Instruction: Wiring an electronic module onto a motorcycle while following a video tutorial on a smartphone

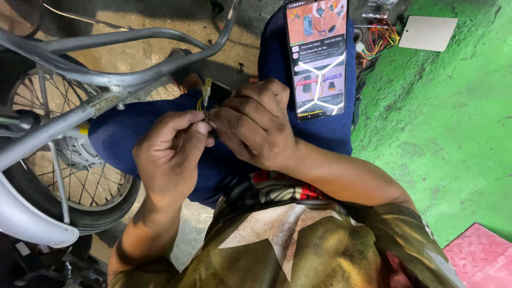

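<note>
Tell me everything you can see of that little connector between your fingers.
The small wire connector looks like a pale, translucent plastic sleeve on yellow wire, standing upright above the fingertips. The left hand and right hand pinch the wire just below it, over the blue-trousered lap. Its terminal inside is too small to tell.

Bright overhead light, sharp focus, glare streaks on phone screen (317, 58).
</note>
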